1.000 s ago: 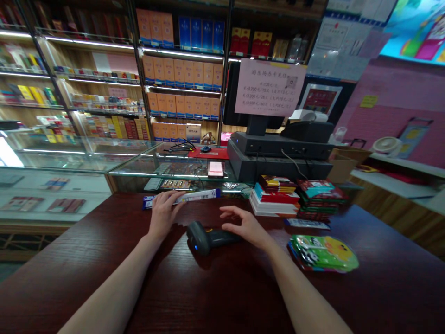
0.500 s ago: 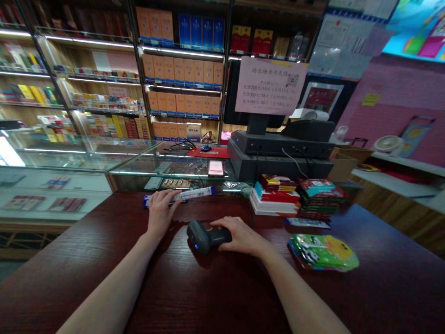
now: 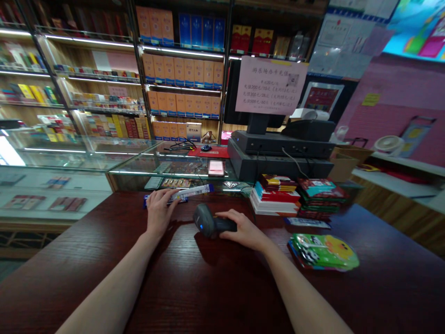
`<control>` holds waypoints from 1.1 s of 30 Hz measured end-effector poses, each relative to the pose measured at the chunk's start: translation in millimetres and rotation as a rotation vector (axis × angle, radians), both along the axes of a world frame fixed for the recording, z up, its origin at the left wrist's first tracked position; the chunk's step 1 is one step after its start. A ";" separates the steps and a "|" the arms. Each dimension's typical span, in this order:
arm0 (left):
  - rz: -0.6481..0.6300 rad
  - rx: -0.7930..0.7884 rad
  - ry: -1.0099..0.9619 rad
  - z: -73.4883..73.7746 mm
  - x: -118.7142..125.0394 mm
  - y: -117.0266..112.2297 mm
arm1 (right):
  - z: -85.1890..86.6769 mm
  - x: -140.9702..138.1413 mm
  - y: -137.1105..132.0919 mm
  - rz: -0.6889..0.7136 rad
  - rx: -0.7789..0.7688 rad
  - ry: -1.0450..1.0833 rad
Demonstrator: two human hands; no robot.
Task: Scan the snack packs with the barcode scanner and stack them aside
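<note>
My right hand point(image 3: 243, 230) is wrapped round the handle of a dark grey barcode scanner point(image 3: 205, 221), whose head points left and carries a lit blue light. A shadow falls on the tabletop below it. My left hand point(image 3: 159, 209) grips a slim white packet with blue ends point(image 3: 196, 190), tilted up to the right. Beneath that hand, another blue packet point(image 3: 146, 201) lies on the brown table point(image 3: 181, 287), partly hidden by the fingers. Between the two hands there is a small gap.
Right of the scanner stand stacked boxes point(image 3: 274, 204) and dark red packs point(image 3: 321, 199). Nearer lie a slim packet point(image 3: 308, 223) and a green package with a duck picture point(image 3: 327, 252). Behind are a glass counter point(image 3: 139, 162) and a till with a monitor point(image 3: 278, 144).
My right hand has lifted the barcode scanner slightly, moving it up and to the right. The left hand and its packet have shifted only a little.
</note>
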State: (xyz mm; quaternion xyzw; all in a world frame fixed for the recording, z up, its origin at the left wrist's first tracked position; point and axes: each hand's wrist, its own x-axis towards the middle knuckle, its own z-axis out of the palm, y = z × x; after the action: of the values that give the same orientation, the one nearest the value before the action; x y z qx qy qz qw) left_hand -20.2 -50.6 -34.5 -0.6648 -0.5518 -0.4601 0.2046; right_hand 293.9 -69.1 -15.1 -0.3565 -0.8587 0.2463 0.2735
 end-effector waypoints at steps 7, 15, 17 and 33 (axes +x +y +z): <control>0.013 0.015 0.006 0.6 0.8 -0.6 | 5.6 2.6 -0.3 -0.006 -0.079 0.154; 0.029 -0.009 -0.002 -0.9 0.0 0.6 | 6.4 2.7 0.3 0.002 -0.124 0.177; 0.035 -0.016 -0.009 -2.1 -0.4 1.5 | 7.2 2.8 0.2 0.004 -0.139 0.169; 0.023 -0.021 -0.014 0.1 1.0 0.3 | -6.0 -2.2 0.0 0.037 -0.077 -0.018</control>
State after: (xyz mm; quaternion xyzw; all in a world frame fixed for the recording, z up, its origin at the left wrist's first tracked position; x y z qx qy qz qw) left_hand -19.3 -50.3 -34.4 -0.6573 -0.5657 -0.4565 0.1989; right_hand 291.7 -69.2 -21.1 -0.3528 -0.8576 0.2809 0.2472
